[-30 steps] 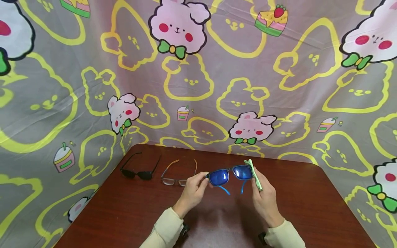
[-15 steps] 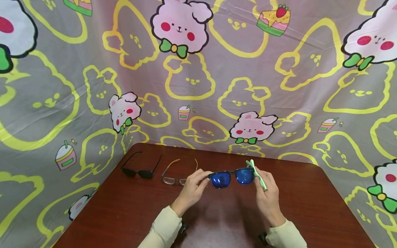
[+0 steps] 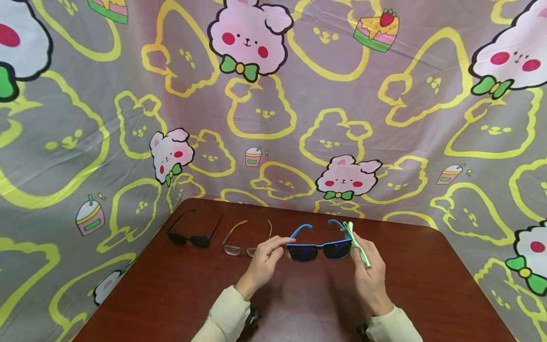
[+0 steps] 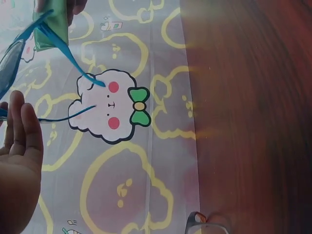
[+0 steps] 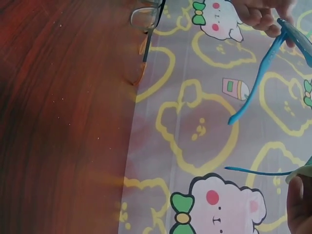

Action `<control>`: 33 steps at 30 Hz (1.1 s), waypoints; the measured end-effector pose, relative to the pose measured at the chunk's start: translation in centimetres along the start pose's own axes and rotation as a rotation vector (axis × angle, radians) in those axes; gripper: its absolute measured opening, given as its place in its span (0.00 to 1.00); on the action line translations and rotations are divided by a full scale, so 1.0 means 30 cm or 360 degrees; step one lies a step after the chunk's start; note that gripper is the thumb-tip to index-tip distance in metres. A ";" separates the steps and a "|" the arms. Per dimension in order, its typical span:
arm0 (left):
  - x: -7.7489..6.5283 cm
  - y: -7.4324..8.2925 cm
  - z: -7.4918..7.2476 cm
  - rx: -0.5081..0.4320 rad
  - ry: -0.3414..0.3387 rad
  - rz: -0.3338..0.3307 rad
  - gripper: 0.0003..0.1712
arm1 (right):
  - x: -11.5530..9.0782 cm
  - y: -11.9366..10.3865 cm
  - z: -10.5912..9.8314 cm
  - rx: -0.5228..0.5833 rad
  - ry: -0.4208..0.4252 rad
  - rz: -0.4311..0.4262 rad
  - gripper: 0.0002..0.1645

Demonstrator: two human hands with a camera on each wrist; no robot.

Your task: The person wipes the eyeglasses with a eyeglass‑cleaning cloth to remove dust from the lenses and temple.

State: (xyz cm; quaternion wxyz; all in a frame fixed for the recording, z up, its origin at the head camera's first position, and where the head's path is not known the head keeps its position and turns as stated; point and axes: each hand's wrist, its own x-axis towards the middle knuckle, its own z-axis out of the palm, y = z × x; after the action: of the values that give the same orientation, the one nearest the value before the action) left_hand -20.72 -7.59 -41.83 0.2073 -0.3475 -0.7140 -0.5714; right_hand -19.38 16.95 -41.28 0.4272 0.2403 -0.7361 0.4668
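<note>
Blue-framed sunglasses [image 3: 318, 251] with dark lenses are held up over the table in the head view, both temples unfolded and pointing up and away. My left hand [image 3: 266, 261] pinches the frame's left end between fingers and thumb. At the right end, my right hand [image 3: 370, 271] holds a folded light-green cloth [image 3: 359, 247] against the frame. In the left wrist view the cloth [image 4: 52, 24] lies at the hinge of one blue temple [image 4: 73, 58]. The right wrist view has the left hand's fingers [image 5: 261, 17] at the other hinge; the right hand is partly cut off there.
Clear-lensed eyeglasses [image 3: 232, 250] with orange-tipped temples stand on the brown table [image 3: 171, 294], just behind my left hand. Farther left are black sunglasses [image 3: 189, 239], temples unfolded. A cartoon-printed cloth [image 3: 265, 114] hangs around the table's back and sides.
The blue sunglasses have been tilted over: their temples pointed down earlier, then were hidden, and now point up and away. The lenses went from bright blue to dark. Both hands keep their hold.
</note>
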 end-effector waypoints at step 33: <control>0.027 -0.012 -0.005 -0.0006 0.0071 -0.0543 0.08 | -0.046 0.071 -0.011 0.0296 -0.0226 0.0275 0.20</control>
State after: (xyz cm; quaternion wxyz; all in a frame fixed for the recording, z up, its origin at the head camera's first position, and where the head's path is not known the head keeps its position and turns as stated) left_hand -21.53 -7.56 -41.47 0.1223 -0.2089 -0.7567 -0.6072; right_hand -20.14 18.13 -43.42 0.3081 0.2472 -0.7360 0.5499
